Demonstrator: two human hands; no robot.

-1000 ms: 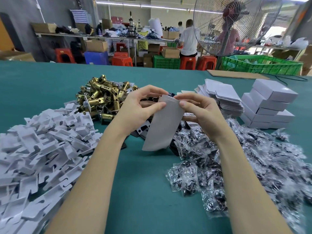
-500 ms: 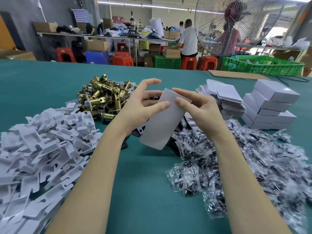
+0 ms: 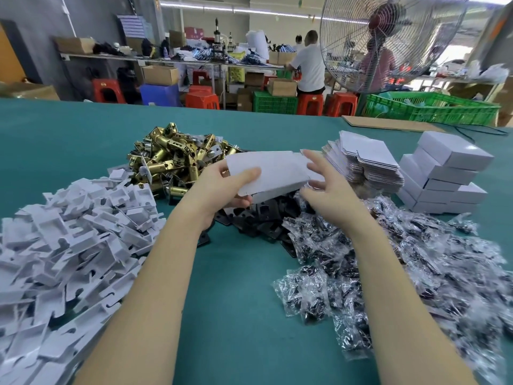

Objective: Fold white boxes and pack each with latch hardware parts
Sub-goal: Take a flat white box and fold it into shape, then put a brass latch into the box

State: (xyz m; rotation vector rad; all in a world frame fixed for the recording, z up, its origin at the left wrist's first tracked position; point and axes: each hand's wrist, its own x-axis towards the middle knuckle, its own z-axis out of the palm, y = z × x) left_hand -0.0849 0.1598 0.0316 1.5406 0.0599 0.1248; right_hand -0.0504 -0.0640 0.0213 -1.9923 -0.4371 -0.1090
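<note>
While the big fan (image 3: 388, 43) stands at the back, a person holds a white box blank (image 3: 273, 173) up above the green bench (image 3: 236, 287). It sits in the air between the two hands, just over a heap of black plates (image 3: 263, 220). The left hand (image 3: 222, 187) pinches the left end of it, thumb on top and fingers below. The right hand (image 3: 330, 187) is spread at the right end, with its fingers loose and touching the card near the edge. I cannot tell if that hand has a real hold.

I think the card is very light and thin. It looks stiff along the flat parts but should bend easily at the fold lines. It could crease in the wrong place if squeezed hard, so the best spots to hold look like the ends and the edges, close to the folds.

Around it lie the things to pack. A pile of gold latches (image 3: 172, 159) sits behind the left hand; these look heavy and hard. White inserts (image 3: 69, 232) fill the left side. Small clear bags (image 3: 402, 262) of dark parts, likely slippery, lie on the right. More flat blanks (image 3: 363, 162) are stacked near some finished boxes (image 3: 447, 173).
</note>
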